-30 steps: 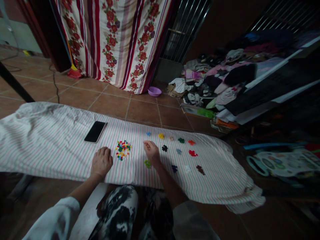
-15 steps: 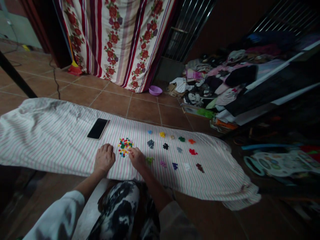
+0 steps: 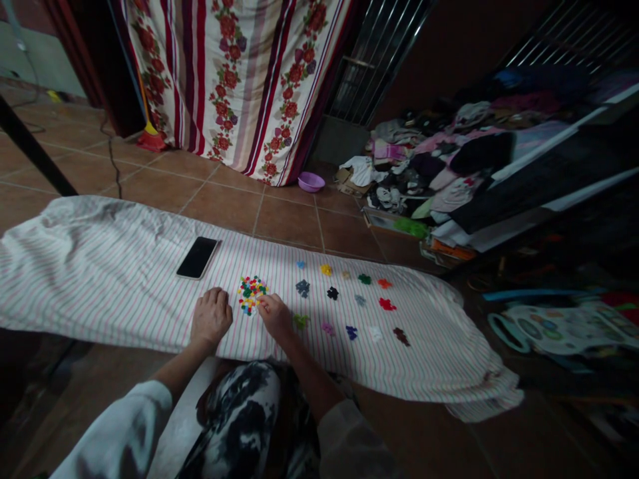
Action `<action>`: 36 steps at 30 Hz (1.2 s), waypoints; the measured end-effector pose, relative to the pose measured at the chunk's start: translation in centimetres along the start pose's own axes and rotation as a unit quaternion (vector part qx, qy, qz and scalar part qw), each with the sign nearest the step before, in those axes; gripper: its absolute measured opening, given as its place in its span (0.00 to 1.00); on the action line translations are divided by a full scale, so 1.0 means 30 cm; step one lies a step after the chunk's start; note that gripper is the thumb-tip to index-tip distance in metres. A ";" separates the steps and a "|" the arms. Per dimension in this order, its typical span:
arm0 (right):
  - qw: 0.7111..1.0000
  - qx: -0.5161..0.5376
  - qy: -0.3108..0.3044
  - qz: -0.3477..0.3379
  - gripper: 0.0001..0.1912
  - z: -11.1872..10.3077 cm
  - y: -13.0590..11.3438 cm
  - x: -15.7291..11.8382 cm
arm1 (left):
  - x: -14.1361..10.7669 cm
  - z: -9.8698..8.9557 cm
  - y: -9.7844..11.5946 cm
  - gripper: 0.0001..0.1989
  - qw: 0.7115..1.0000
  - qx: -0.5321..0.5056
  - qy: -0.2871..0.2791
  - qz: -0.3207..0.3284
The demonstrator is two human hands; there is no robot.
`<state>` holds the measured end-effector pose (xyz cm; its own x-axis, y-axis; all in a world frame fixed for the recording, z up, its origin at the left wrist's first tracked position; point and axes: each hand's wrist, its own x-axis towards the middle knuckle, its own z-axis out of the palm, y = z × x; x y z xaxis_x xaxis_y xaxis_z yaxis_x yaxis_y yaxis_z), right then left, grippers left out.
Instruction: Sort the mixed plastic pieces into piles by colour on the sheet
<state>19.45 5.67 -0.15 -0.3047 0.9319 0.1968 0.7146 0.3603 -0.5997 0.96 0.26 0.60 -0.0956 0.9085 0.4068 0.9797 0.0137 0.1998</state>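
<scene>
A mixed pile of small coloured pieces (image 3: 249, 287) lies on the striped cloth (image 3: 124, 266). At the pile's right edge, my right hand (image 3: 275, 315) has thumb and forefinger pinched together; whatever is between them is too small to make out. My left hand (image 3: 212, 315) rests palm down on the cloth, left of the pile, fingers stretched out and holding nothing. To the right lie small one-colour heaps in rows, among them a yellow heap (image 3: 326, 269), a black heap (image 3: 332, 293), a red heap (image 3: 387, 304) and a brown heap (image 3: 401, 336). A lime green heap (image 3: 301, 321) sits beside my right wrist.
A phone (image 3: 198, 257) lies on the cloth beyond my left hand. Past the far edge are a tiled floor, a purple basin (image 3: 311, 181), a floral curtain (image 3: 229, 80) and a red broom (image 3: 150, 138). Piled clothes (image 3: 424, 159) fill the back right.
My right hand stays at the pile's right edge with its fingers pinched. My left hand has barely moved. The whole view has shifted very slightly.
</scene>
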 end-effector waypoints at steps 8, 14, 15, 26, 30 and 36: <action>0.997 0.068 0.024 -0.001 0.11 -0.017 -0.017 -0.005 | -0.002 0.004 -0.005 0.10 1.000 0.009 0.015 0.013; 0.991 0.122 0.045 0.002 0.11 -0.035 -0.020 0.016 | -0.005 0.014 -0.012 0.10 0.999 0.027 0.023 0.029; 0.990 0.131 0.052 0.002 0.11 -0.040 -0.015 0.022 | -0.005 0.016 -0.013 0.10 0.999 0.030 0.026 0.031; 0.969 0.165 0.168 0.081 0.13 -0.189 0.239 0.139 | -0.006 0.021 -0.011 0.10 0.998 0.032 0.045 0.035; 0.965 0.109 0.198 0.137 0.13 -0.300 0.349 0.187 | -0.005 0.024 -0.011 0.10 0.997 0.034 0.048 0.041; 0.952 -0.006 0.178 0.249 0.12 -0.420 0.457 0.226 | -0.006 0.024 -0.013 0.10 0.997 0.043 0.038 0.041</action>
<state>35.11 17.46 2.74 0.3052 0.9415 0.1427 0.7227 -0.1314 -0.6786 0.72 0.39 -0.18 -0.0252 0.8735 0.4862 0.9960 -0.0196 0.0869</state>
